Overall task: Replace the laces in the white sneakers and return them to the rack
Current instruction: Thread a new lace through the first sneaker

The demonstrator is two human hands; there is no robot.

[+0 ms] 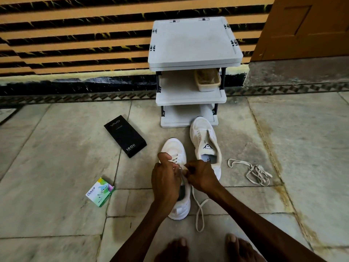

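Two white sneakers stand on the stone floor in front of a grey three-shelf rack. The left sneaker points away from me and carries a cream lace whose loose end trails over the floor to its right. My left hand and my right hand meet over its eyelets, each pinching the lace. The right sneaker has no lace and stands by the rack's bottom shelf. A loose cream lace lies in a tangle on the floor to the right.
A black phone box lies on the floor to the left. A small green and white carton lies nearer me. A beige tub sits on the rack's middle shelf. My bare feet are at the bottom edge. A brown door is at the right.
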